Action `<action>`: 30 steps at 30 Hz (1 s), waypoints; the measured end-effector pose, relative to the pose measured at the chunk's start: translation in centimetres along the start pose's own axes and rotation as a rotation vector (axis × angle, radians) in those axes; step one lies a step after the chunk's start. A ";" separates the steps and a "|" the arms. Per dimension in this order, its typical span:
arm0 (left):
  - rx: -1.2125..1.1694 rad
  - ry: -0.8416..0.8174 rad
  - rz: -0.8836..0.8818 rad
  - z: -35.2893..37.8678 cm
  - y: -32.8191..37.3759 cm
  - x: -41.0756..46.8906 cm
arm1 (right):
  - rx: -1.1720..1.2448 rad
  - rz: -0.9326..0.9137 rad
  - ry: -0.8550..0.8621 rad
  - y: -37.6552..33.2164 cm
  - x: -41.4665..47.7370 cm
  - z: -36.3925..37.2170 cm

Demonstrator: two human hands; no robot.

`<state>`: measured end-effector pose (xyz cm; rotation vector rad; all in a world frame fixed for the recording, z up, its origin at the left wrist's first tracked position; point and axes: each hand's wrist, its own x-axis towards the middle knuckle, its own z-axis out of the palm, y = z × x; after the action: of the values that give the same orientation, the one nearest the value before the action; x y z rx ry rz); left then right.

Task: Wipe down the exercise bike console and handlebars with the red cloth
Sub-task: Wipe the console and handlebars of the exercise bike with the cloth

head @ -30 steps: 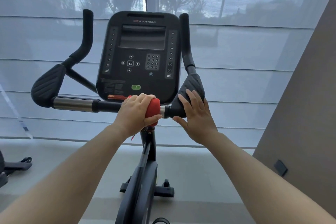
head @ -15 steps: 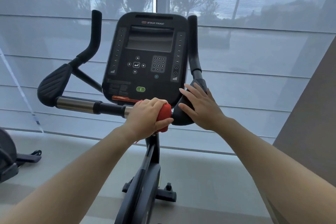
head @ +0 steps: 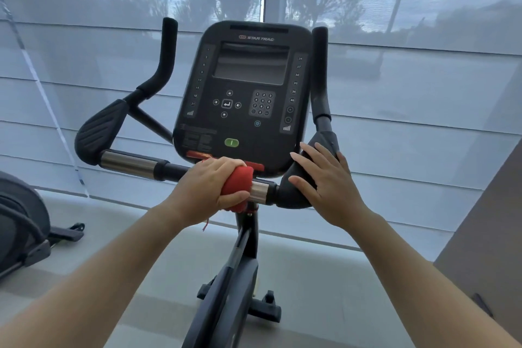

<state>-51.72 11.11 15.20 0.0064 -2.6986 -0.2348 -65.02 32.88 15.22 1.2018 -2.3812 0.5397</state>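
the red cloth (head: 236,186) is bunched into a thick wad with a loose thread dangling below it. it is wrapped round the handlebar crossbar (head: 132,163), just under the black console (head: 248,93), which faces the camera. the crossbar's long axis runs left to right, dipping slightly toward the right. the left hand (head: 207,188) curls round the cloth and bar together. the right hand (head: 330,192) lies flat, fingers straight and spread, on the black right arm pad (head: 291,195).

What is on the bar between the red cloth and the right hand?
In the head view, only a bare chrome sleeve and black collar separate red cloth and right hand.
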 end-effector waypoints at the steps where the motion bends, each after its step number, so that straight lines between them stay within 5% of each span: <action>1: 0.004 0.015 -0.022 0.0 0.0 0.1 | 0.007 0.000 0.010 0.0 0.0 0.0; 10: 0.007 0.034 0.035 2.0 4.8 1.0 | 0.033 0.003 0.080 -0.1 0.1 0.4; 20: -0.071 0.018 -0.064 -0.8 -1.3 0.0 | 0.046 0.010 0.097 -0.1 0.1 0.4; 30: -0.092 -0.201 0.050 -0.1 3.8 3.3 | 0.052 0.030 0.124 -0.3 0.1 0.6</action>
<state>-54.56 14.68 17.34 -0.1174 -2.8804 -0.3623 -64.93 32.35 14.81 1.1212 -2.2967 0.6700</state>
